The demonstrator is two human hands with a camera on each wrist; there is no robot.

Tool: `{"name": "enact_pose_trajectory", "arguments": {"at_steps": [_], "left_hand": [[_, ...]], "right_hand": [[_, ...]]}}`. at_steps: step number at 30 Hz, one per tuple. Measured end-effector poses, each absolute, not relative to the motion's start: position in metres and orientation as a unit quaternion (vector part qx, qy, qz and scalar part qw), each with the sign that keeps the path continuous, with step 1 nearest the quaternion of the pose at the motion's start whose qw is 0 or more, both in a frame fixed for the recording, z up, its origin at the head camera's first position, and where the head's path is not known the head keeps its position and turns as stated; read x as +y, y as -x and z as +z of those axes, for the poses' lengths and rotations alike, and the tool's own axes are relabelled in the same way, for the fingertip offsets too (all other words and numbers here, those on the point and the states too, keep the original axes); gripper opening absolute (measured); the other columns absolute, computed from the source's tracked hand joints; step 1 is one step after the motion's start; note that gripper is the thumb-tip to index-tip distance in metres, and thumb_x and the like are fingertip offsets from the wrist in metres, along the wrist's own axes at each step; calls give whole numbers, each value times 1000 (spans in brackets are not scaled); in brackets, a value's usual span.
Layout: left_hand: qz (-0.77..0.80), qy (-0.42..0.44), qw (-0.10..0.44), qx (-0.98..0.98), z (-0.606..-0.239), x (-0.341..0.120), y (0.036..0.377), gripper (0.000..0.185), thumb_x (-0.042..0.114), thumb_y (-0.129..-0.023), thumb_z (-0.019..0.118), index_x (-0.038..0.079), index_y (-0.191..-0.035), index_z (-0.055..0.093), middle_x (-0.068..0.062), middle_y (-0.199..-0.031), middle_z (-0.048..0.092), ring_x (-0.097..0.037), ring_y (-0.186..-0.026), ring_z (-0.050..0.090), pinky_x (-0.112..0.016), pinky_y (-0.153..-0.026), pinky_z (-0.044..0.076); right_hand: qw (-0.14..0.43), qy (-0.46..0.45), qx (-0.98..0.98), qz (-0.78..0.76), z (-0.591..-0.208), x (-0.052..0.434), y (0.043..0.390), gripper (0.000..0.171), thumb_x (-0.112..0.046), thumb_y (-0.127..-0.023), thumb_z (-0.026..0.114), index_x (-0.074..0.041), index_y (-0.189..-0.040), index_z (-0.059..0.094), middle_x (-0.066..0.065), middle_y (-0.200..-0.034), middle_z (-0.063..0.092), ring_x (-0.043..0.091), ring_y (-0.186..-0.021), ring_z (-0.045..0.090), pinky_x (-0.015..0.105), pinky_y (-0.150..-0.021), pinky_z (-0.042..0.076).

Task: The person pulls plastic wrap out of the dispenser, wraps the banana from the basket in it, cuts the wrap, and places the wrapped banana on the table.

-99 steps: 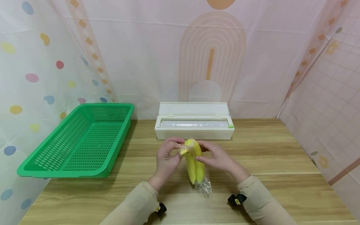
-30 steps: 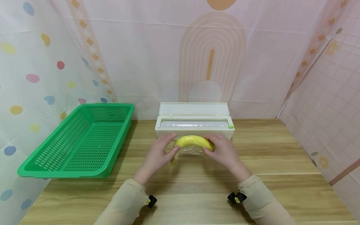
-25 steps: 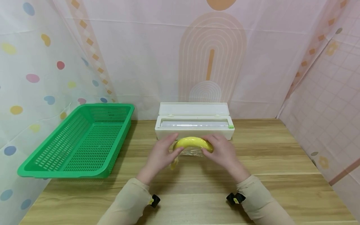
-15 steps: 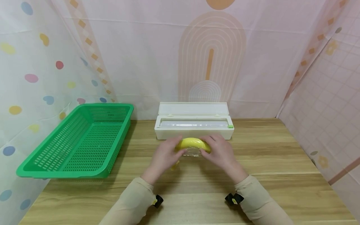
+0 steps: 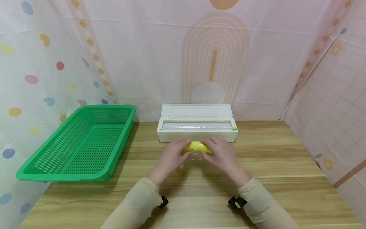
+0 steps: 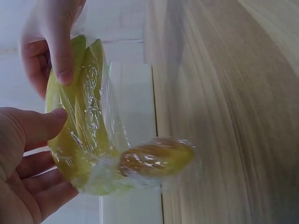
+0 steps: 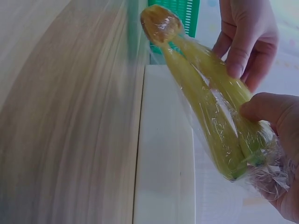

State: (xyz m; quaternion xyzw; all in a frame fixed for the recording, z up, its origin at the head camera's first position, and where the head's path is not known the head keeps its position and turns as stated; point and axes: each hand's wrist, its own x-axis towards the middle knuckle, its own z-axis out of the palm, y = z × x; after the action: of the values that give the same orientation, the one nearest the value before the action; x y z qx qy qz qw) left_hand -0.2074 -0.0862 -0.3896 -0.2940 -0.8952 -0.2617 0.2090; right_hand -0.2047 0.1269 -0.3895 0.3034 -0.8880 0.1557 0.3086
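A pair of bananas (image 5: 198, 147) wrapped in clear film is held up over the table, in front of the white box. My left hand (image 5: 171, 156) grips them near the stem end, thumb on the near side and fingers behind. On the opposite side my right hand (image 5: 223, 155) holds them the same way near the tips. In the left wrist view the brown stem end (image 6: 156, 158) sticks out, covered in film. Loose film (image 7: 275, 175) bunches by the right palm in the right wrist view. From the head view, both hands hide most of the fruit.
Behind the hands stands a white wrap dispenser box (image 5: 197, 136) with its lid (image 5: 196, 110) raised and a film roll (image 5: 197, 126) inside. A green slotted basket (image 5: 107, 175) sits at the left of the wooden table (image 5: 280, 165). Patterned cloth hangs around the back and sides.
The bananas have turned from pointing toward the body to lying crosswise between the hands. Over the last second the left hand has slid right, bringing the hands closer together along the fruit.
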Motion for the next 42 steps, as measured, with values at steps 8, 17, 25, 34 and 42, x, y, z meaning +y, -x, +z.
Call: {"name": "enact_pose_trajectory", "arguments": {"at_steps": [8, 17, 25, 34, 42], "left_hand": [[-237, 301, 216, -898, -386, -79, 206, 39, 15, -79, 84, 10, -116, 71, -7, -108, 71, -23, -93, 68, -36, -72, 59], [-198, 329, 284, -878, -387, -74, 207, 34, 13, -76, 86, 9, -106, 73, -7, -101, 72, -22, -88, 68, -32, -65, 59], [-176, 360, 333, -853, -391, -73, 208, 34, 7, -73, 88, 6, -102, 72, -7, -95, 70, -22, -83, 68, -32, -65, 59], [-171, 386, 347, -837, -391, -75, 209, 30, 1, -73, 84, 4, -99, 69, -8, -91, 70, -22, -80, 68, -29, -66, 59], [-218, 385, 307, -842, -392, -84, 212, 34, 0, -72, 82, 1, -102, 64, -10, -91, 69, -23, -78, 67, -33, -69, 58]], "right_hand": [[326, -324, -876, 144, -391, 122, 205, 37, -18, -73, 87, -9, -105, 73, 3, -93, 68, 21, -84, 61, 32, -65, 54], [337, -328, -870, 146, -391, 119, 204, 38, -17, -72, 87, -7, -105, 70, 4, -92, 69, 21, -82, 61, 31, -65, 53], [350, -333, -863, 147, -391, 118, 202, 39, -17, -72, 87, -7, -104, 68, 5, -94, 70, 21, -83, 62, 32, -66, 54], [341, -350, -856, 169, -385, 120, 199, 41, -19, -72, 89, -8, -106, 68, 5, -95, 70, 22, -87, 64, 34, -72, 55], [345, -398, -815, 240, -372, 128, 195, 48, -26, -72, 89, -7, -110, 68, 4, -101, 71, 22, -93, 65, 36, -79, 54]]}}
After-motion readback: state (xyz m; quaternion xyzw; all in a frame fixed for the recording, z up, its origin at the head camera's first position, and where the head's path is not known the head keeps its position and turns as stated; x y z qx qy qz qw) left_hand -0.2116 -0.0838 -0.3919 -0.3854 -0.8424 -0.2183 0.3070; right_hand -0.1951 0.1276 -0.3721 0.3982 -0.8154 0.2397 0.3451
